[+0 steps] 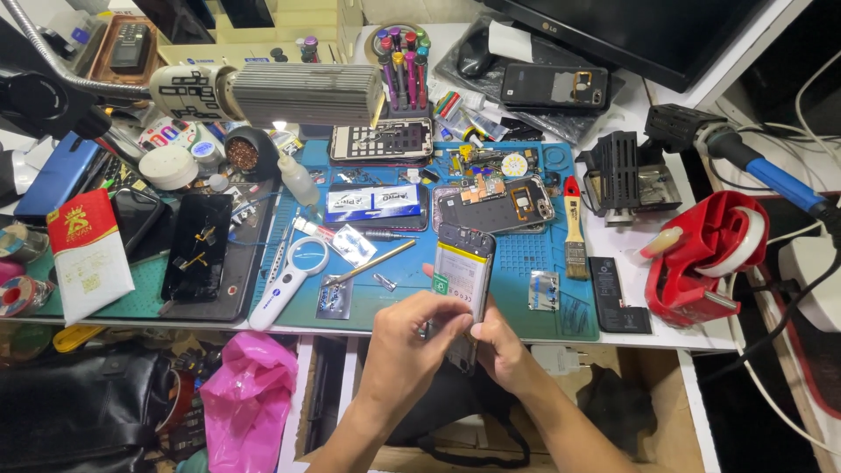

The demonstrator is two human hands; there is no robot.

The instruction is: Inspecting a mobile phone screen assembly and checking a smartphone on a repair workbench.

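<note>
Head view shows the left hand (412, 337) and right hand (499, 346) with fingers closed around an opened phone (462, 280), near the blue mat (526, 263).

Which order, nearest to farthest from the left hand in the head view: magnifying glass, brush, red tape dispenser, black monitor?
1. Magnifying glass: just up and left of the left hand, on the blue mat.
2. Brush: up and to the right, on the mat's right edge.
3. Red tape dispenser: far right, off the mat.
4. Black monitor: back right, at the top.
</note>
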